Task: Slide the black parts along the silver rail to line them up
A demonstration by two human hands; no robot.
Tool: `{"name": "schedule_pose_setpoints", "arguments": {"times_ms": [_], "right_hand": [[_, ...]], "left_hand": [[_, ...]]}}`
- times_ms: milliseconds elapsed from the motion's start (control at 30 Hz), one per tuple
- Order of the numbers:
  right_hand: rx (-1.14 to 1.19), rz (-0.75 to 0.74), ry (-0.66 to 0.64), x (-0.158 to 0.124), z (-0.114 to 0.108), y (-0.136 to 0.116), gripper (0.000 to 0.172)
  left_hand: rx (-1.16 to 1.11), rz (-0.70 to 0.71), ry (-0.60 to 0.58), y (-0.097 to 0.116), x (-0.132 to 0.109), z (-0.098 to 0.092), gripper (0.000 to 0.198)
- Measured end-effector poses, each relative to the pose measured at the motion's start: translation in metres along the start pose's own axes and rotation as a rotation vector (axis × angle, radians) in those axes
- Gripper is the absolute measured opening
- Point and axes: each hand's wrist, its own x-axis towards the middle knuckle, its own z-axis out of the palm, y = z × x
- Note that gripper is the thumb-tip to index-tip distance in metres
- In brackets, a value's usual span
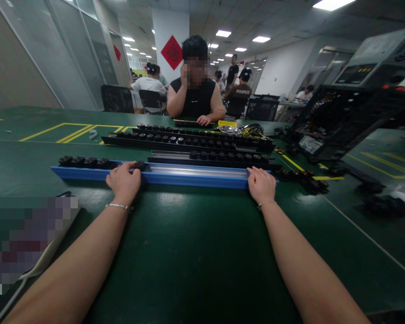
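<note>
A long blue rail (pixel 195 176) lies crosswise on the green table, with a shiny metal strip along its channel. Several black round parts (pixel 84 162) sit in its left portion. My left hand (pixel 124 180) is closed around the rail left of its middle, beside another black part (pixel 140 165). Near the right end, my right hand (pixel 262 182) is closed on the same rail, fingers over the far edge and thumb on the near side. Just behind the blue rail are black rails (pixel 189 143) carrying more black round parts.
Loose black parts (pixel 312 182) and a large black machine (pixel 327 117) stand at the right. Across the table sits a person (pixel 195 96). A metal dish (pixel 230 130) and cables (pixel 254 131) lie beyond the rails. At lower left is a blurred flat device (pixel 30 243).
</note>
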Motion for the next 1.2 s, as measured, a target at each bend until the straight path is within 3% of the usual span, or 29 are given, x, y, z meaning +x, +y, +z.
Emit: {"name": "schedule_pose_setpoints", "arguments": {"times_ms": [1200], "right_hand": [[0.022, 0.013, 0.012, 0.0002, 0.0003, -0.0005, 0.044]], "left_hand": [[0.008, 0.079, -0.078, 0.005, -0.0042, -0.0001, 0.036]]}}
